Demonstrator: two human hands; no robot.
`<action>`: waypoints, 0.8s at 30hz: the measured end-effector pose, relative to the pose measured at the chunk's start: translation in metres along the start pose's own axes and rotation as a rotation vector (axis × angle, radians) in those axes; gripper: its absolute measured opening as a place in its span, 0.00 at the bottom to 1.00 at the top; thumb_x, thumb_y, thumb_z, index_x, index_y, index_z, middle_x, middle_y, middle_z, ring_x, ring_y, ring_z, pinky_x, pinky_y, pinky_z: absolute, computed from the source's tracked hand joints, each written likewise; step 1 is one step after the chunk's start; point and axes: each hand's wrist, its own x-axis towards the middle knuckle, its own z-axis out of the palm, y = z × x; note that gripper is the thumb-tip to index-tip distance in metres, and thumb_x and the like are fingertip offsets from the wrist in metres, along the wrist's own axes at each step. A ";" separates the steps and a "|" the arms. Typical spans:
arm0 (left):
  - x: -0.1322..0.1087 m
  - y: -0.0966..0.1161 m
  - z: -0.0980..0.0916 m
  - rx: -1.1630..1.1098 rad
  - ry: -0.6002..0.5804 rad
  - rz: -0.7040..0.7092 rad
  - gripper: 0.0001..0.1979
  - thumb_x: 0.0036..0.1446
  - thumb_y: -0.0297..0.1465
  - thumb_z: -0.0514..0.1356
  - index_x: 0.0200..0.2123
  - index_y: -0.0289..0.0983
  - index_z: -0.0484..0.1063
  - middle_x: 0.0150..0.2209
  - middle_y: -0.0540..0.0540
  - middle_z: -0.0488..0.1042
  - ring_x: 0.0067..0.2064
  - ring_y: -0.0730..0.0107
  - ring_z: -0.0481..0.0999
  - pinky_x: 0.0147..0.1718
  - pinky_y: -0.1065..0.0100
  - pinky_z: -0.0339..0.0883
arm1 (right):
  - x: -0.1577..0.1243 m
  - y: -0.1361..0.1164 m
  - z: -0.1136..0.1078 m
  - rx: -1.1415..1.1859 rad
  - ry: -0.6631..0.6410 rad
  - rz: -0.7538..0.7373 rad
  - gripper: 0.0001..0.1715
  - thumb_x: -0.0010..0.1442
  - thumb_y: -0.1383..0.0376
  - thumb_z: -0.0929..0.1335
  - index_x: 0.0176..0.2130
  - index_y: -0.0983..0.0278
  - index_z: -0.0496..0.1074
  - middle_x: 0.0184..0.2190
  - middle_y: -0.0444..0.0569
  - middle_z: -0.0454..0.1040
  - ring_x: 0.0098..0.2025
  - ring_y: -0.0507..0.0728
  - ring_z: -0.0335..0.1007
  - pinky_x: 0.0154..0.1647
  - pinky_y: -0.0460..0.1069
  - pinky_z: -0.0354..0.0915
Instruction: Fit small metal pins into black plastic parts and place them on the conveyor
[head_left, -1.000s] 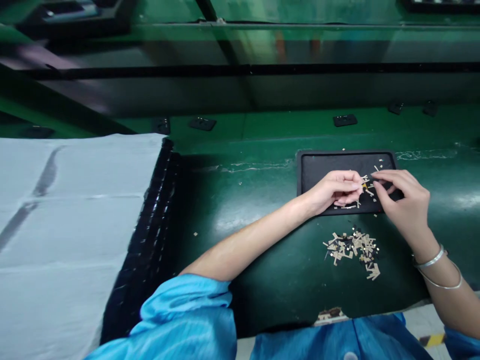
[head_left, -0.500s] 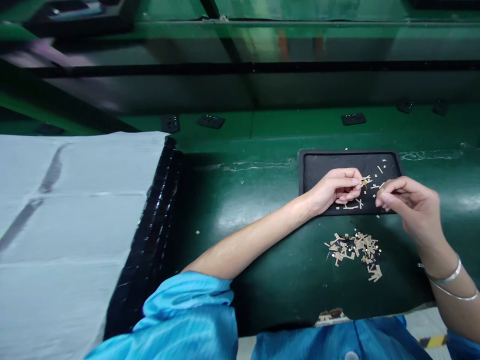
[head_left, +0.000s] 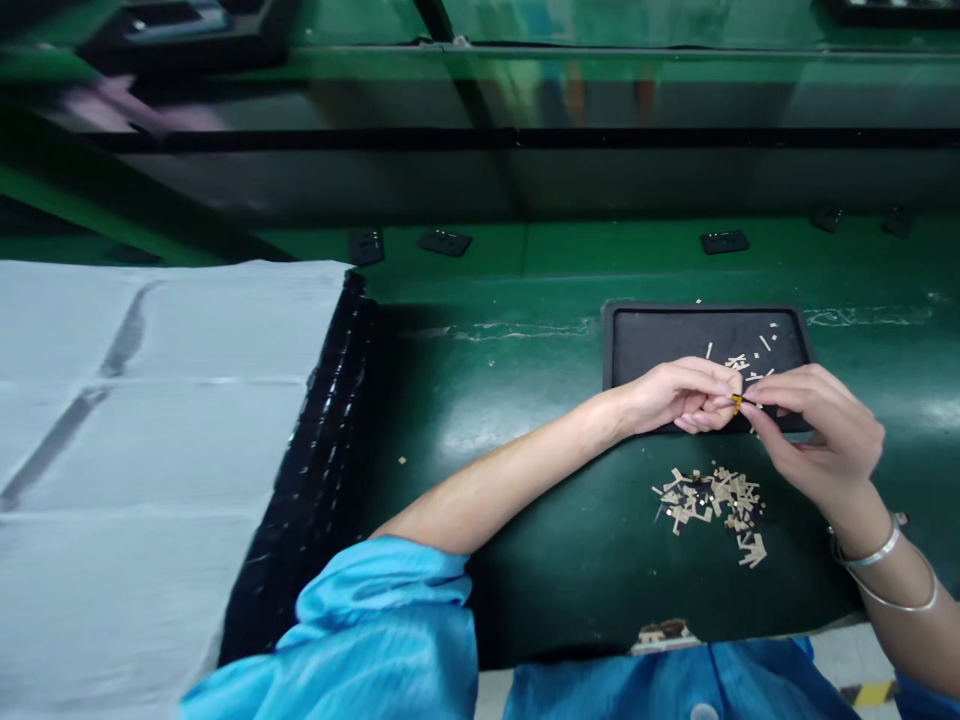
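Observation:
Between thumb and forefinger, my left hand [head_left: 694, 395] pinches a small yellow-and-black piece [head_left: 738, 402], too small to name more exactly. My right hand [head_left: 829, 420] comes at it from the right, its thumb and fingertips closed at the piece's right end. Both hands are over the front edge of a black tray [head_left: 622, 345]. Small pale strips [head_left: 739, 362] are scattered in the tray, partly hidden by the fingers. Nearer my body, a loose pile of pale and dark scraps [head_left: 720, 495] lies on the green bench.
Stacked grey sheets [head_left: 187, 420] with a black side fill the left of the bench [head_left: 540, 520]. Flat black parts [head_left: 724, 242] lie along the back, below a dark ledge. The bench's front edge has a chipped spot [head_left: 664, 636].
My right hand has moved left and its fingertips have met the small yellow piece. My left hand has come slightly down and right. The view has shifted a little.

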 end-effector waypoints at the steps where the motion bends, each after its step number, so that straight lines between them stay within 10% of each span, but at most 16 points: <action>1: 0.000 0.000 0.000 0.001 -0.001 -0.009 0.11 0.50 0.32 0.58 0.21 0.34 0.59 0.17 0.52 0.57 0.18 0.82 0.53 0.16 0.76 0.42 | 0.000 0.000 0.000 0.001 -0.003 -0.009 0.14 0.51 0.77 0.71 0.35 0.60 0.71 0.29 0.47 0.76 0.31 0.56 0.73 0.32 0.52 0.69; 11: -0.004 0.002 -0.001 0.192 0.106 -0.007 0.13 0.52 0.39 0.58 0.27 0.34 0.65 0.18 0.53 0.60 0.18 0.81 0.54 0.16 0.75 0.42 | 0.000 -0.003 0.002 0.113 -0.008 0.125 0.12 0.52 0.76 0.70 0.33 0.61 0.69 0.28 0.45 0.75 0.31 0.53 0.70 0.29 0.50 0.66; 18: 0.064 0.060 -0.037 1.111 0.803 0.430 0.09 0.53 0.24 0.57 0.39 0.32 0.68 0.32 0.47 0.71 0.33 0.73 0.69 0.36 0.70 0.64 | -0.002 0.001 0.009 0.142 0.107 0.351 0.07 0.55 0.74 0.68 0.30 0.62 0.68 0.27 0.45 0.73 0.26 0.51 0.64 0.26 0.48 0.62; 24: 0.156 0.083 -0.082 1.539 1.210 0.178 0.17 0.56 0.31 0.61 0.47 0.30 0.68 0.55 0.32 0.65 0.58 0.48 0.62 0.55 0.53 0.56 | -0.002 0.001 0.015 0.161 0.118 0.369 0.08 0.55 0.75 0.67 0.29 0.62 0.68 0.25 0.44 0.71 0.26 0.50 0.63 0.25 0.47 0.60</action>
